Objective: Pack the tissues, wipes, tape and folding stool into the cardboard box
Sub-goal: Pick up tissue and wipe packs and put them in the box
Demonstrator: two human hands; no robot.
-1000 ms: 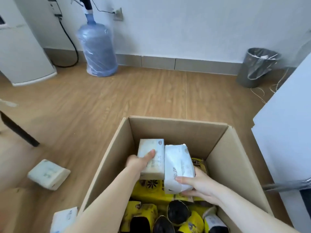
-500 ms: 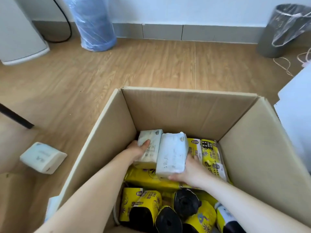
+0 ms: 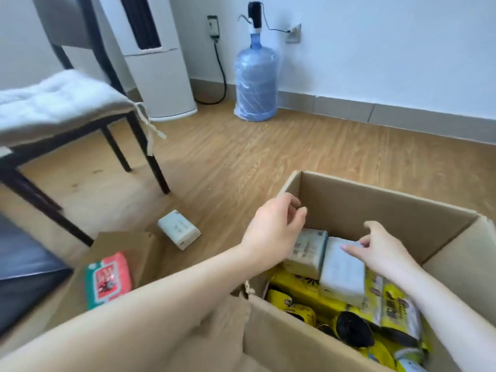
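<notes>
From the head view: half a second ago both hands gripped the two white tissue packs low inside the cardboard box (image 3: 362, 208); now both have let go and lifted. The left hand (image 3: 273, 228) hangs over the box's left rim with fingers loosely curled and nothing in it; the right hand (image 3: 381, 251) is open, fingers spread, its fingertips just at the far end of the right tissue pack (image 3: 342, 269) — whether they touch it I cannot tell. The camera has also swung up and left, so a chair (image 3: 67, 116) with a pale cushion and a red and green pack of wipes (image 3: 108, 279) on the box flap (image 3: 128, 245) now show.

The left tissue pack (image 3: 308, 252) and the right one lie side by side, touching, on the yellow packs (image 3: 389, 299) in the box; each has its long axis running from the near side toward the far wall, tilted slightly left. A third tissue pack (image 3: 179, 229) lies on the wood floor (image 3: 268, 157) left of the box — its long axis slants from upper left to lower right.
</notes>
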